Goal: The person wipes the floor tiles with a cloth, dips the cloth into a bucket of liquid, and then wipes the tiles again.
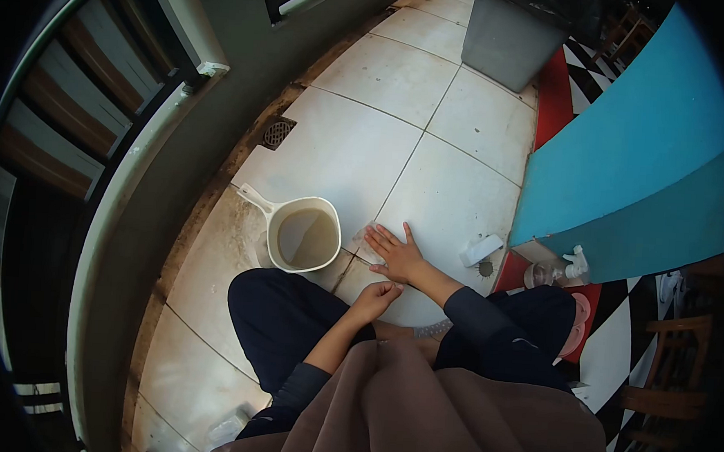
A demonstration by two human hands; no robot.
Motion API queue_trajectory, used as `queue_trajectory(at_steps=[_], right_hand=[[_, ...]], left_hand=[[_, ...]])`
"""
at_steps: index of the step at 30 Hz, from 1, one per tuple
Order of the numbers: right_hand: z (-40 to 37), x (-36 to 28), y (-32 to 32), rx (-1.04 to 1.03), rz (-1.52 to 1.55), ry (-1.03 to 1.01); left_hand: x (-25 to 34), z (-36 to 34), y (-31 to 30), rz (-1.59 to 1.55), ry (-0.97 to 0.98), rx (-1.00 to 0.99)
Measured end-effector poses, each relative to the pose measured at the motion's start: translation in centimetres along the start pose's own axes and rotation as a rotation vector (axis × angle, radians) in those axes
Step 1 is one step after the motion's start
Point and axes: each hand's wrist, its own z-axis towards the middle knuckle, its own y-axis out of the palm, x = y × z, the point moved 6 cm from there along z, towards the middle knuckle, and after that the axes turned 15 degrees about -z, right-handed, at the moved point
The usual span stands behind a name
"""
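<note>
Right hand (395, 255) flat on the tiled floor (441, 201), fingers spread wide, tips over the edge of a pale, see-through scrap (363, 237); whether cloth or plastic, cannot tell. Left hand (373, 303) at 7 o'clock from it, just beside the right wrist, fingers curled in; cannot tell if anything is held. Bearings from the right hand: scrap at 10 o'clock, partly under the fingers. White dipper (334, 242) near, at 9 o'clock, upright, cloudy brownish water inside, handle pointing to 10. Small white block (481, 250) at 3 o'clock, apart from the hand, beside a dark spot on the tile. Farther along 3 o'clock, a clear spray bottle (546, 273) with white head, near the foot of a blue wall (618, 174). Floor drain (278, 133) well apart, between 10 and 11. Grey bin (509, 44) farthest, at 1 o'clock. Pink footwear (576, 319) at 4 o'clock.
</note>
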Motion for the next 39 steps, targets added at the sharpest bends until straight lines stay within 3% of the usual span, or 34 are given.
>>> queue_trajectory(at_steps=[4, 9, 13, 22, 28, 35, 39], right_hand=[[-2.4, 0.0, 0.7, 0.019, -0.048, -0.049], [-11.2, 2.3, 3.9, -0.114, -0.027, -0.169], [-12.9, 2.7, 4.4, -0.227, -0.028, -0.165], [-4.2, 1.6, 1.3, -0.011, -0.035, -0.022], [-1.1, 3.7, 0.4, -0.033, -0.004, 0.088], [3.6, 9.7, -0.3, -0.141, 0.122, 0.376], [3.7, 8.7, 0.7, -0.080, 0.227, 0.388]], left_hand=[[0.5, -1.1, -0.4, 0.007, 0.010, 0.008], [0.8, -1.4, -0.3, -0.003, 0.001, -0.033], [1.7, -1.0, 0.6, -0.005, 0.020, -0.043], [2.2, -1.0, 1.1, -0.065, 0.043, -0.064], [0.4, -0.4, 0.6, -0.051, 0.002, -0.083], [0.5, -0.3, 0.2, -0.017, -0.015, -0.059], [0.3, -0.1, 0.2, -0.015, 0.007, -0.074]])
